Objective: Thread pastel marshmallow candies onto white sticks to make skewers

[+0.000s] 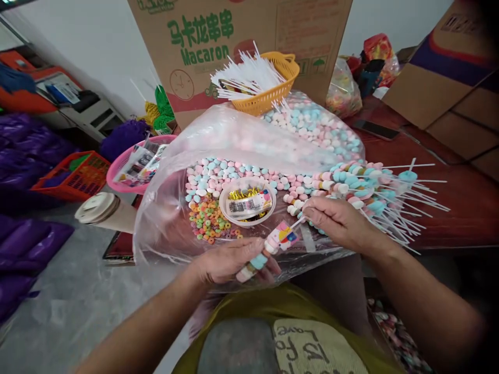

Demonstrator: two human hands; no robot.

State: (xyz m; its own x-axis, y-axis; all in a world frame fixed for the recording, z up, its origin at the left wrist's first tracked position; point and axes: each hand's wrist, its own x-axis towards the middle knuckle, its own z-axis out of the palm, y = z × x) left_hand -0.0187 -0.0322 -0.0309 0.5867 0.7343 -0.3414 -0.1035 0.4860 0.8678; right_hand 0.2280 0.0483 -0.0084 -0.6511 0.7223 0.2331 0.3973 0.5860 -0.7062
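Observation:
A candy skewer (258, 261) in a clear wrapper with a colourful printed end lies across my left hand (237, 258), whose thumb and fingers hold it. My right hand (337, 221) pinches the white stick at the skewer's upper right end. Just beyond the skewer, a round white tub (249, 221) contains printed packets and gold ties. Pink, white and blue candies (208, 176) and small coloured rings (208, 221) are spread on clear plastic around the tub. Finished-looking skewers (366, 189) are piled beside my right hand, their sticks pointing right.
A yellow basket (265, 98) of white sticks stands before a big cardboard box (202, 67). At the left are a pink basket (113, 179) with packets and a lidded cup (117, 213). A phone (376, 130) lies at the back right. Stacked cartons (436, 88) stand farther right.

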